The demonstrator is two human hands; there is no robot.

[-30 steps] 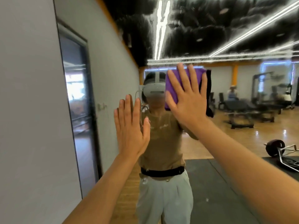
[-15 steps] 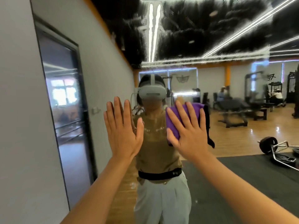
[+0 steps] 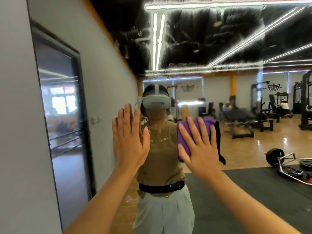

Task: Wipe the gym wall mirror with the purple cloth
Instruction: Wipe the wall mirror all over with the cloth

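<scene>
Right hand: the right hand [image 3: 200, 149] is laid flat with its fingers straight and spread, palm toward the glass; nothing is gripped, and the cloth is pressed beneath it.
Cloth: the folded purple microfibre cloth [image 3: 184, 134] is held against the mirror at chest height under the right palm; its left edge and upper corners are seen past the fingers, and a dark strip shows along its right side.
Left hand: the left hand [image 3: 130, 139] is set flat with fingers straight and close together, palm toward the glass, apart from the cloth; nothing is held.
Mirror: the large frameless gym wall mirror [image 3: 219, 48] fills the view ahead; streaks are seen across its upper part.
Reflection: a person in a grey head-mounted device, brown shirt, black waist belt [image 3: 161, 188] and pale trousers is reflected between the two hands.
Reflected floor: a black weight plate on a chrome bar frame [image 3: 274, 156] is seen lying at the edge of a dark rubber mat [image 3: 253, 200].
Left wall: a dark-framed glass door [image 3: 62, 115] is set in the grey wall [image 3: 15, 132].
Containers: none are seen.
</scene>
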